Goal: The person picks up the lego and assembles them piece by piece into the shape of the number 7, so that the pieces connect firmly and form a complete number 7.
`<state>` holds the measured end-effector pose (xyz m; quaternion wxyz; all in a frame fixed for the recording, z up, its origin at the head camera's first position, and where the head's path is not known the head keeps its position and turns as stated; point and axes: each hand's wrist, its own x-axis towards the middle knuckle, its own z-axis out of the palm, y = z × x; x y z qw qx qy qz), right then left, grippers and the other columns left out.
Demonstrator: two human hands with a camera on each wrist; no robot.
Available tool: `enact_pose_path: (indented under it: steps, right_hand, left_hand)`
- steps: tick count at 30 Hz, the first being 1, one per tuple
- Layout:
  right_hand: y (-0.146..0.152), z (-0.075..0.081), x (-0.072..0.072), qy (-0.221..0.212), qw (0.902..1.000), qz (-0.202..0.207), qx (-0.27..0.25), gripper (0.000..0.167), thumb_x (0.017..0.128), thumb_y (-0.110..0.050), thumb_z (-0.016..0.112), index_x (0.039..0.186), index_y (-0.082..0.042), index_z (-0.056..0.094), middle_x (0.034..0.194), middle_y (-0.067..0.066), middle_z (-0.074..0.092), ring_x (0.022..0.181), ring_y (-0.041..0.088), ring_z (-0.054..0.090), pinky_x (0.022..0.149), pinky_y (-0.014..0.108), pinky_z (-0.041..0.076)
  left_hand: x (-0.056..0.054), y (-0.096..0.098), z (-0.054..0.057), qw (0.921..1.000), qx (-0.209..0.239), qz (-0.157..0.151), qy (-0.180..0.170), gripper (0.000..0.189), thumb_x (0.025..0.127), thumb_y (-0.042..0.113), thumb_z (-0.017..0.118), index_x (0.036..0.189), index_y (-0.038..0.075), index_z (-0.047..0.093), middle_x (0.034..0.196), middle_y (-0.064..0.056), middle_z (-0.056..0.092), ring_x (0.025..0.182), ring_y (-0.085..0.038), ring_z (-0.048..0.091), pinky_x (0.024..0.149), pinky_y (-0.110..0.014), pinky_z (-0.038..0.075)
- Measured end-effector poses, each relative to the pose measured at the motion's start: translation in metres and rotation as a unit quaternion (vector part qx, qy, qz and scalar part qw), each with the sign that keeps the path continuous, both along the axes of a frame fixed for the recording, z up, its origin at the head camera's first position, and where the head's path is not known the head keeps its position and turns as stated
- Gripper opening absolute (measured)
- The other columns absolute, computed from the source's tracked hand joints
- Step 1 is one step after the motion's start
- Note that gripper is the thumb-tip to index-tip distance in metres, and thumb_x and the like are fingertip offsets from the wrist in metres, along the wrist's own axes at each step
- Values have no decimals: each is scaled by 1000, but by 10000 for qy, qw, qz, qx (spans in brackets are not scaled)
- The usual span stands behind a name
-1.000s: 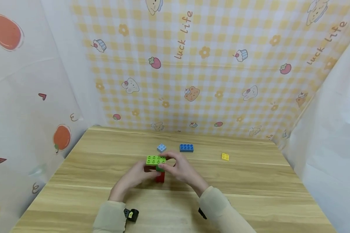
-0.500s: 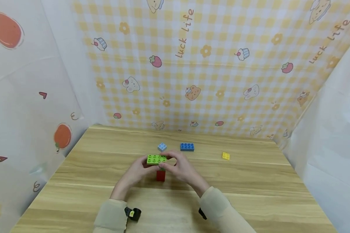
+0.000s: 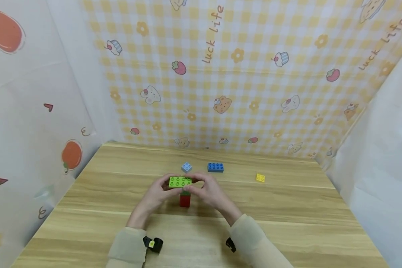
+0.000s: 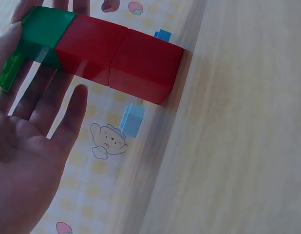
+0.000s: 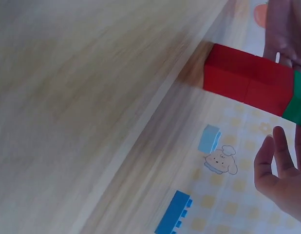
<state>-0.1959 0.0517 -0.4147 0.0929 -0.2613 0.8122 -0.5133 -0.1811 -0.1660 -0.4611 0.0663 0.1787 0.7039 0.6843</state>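
Observation:
A lime-green eight-stud brick (image 3: 177, 182) tops a small upright stack in the head view. Below it comes a darker green block (image 4: 47, 36), then two red blocks (image 4: 119, 58) at the bottom, standing on the table. My left hand (image 3: 158, 190) holds the lime brick's left end, thumb in front and fingers behind; its lower fingers (image 4: 75, 109) stretch out beside the stack in the left wrist view. From the other side my right hand (image 3: 206, 190) pinches the brick's right end between thumb and index finger. The lime brick's underside is hidden by the hands.
Behind the stack lie a light blue four-stud brick (image 3: 186, 167) and a blue eight-stud brick (image 3: 216, 167). Farther right is a flat yellow four-stud piece (image 3: 260, 178). A patterned cloth (image 3: 234, 85) hangs along the wooden table's (image 3: 288, 208) back edge.
My left hand has shifted up and closed in around the lime brick, fingers now showing behind it. The right hand keeps its pinch, and the stack stays in place.

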Motion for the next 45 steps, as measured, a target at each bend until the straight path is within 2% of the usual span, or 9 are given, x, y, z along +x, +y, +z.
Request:
enact_pose_path:
  steps: [4,9,16,23,31,36,39,45]
  right_hand:
    - [4,2,-1,-67,9998,173,38,38,94,-29,68,130,-18,63,122,0,59,108,20,53,77,35,50]
    - [15,6,-4,-140,9996,231,-23,44,97,-34,62,139,-22,55,130,1,56,113,21,53,87,43,45]
    - [41,15,-14,-93,9995,-170,-242,41,97,-27,64,136,-17,57,128,5,58,116,23,53,93,48,42]
    - [80,18,-25,104,9984,-534,-141,43,96,-25,66,135,-10,57,131,9,58,117,28,53,94,53,41]
    - [134,9,-35,125,9933,-1069,416,48,94,-27,68,136,-8,55,128,13,59,116,30,54,94,53,41]
    - [166,-1,-44,143,9889,-1226,828,49,94,-25,68,136,-5,54,128,18,57,114,35,52,87,49,48]
    - [181,-6,-50,291,9837,-1302,1207,47,94,-21,68,135,-3,54,124,21,57,111,36,53,81,46,51]
    - [205,-19,-60,480,9685,-1409,1995,44,92,-13,68,131,3,55,118,26,57,102,36,53,79,46,48]
  left_hand:
    - [-1,0,0,10000,-85,10,39,42,93,14,69,131,5,54,121,-16,57,103,-28,61,86,-45,53]
    - [0,0,2,9994,-285,180,-23,43,91,18,72,130,8,56,118,-13,60,102,-27,60,84,-40,53]
    - [-1,0,3,9984,-485,279,-75,43,90,18,72,129,7,56,116,-14,61,102,-27,60,82,-32,52]
    - [-1,1,5,9982,-484,325,-126,45,90,17,73,129,6,56,115,-15,61,100,-27,60,80,-30,53]
    - [-3,3,3,9987,-440,233,-80,43,90,15,73,128,5,57,115,-15,62,99,-26,61,79,-29,53]
    - [-2,2,2,9987,-430,246,-123,44,90,16,73,129,5,56,115,-15,61,99,-26,61,79,-29,53]
    - [-1,1,3,9985,-443,275,-137,45,90,17,73,130,5,55,115,-15,61,99,-27,61,79,-29,53]
    - [-1,1,3,9983,-496,274,-145,45,90,17,73,130,5,56,116,-15,61,99,-28,60,79,-29,53]
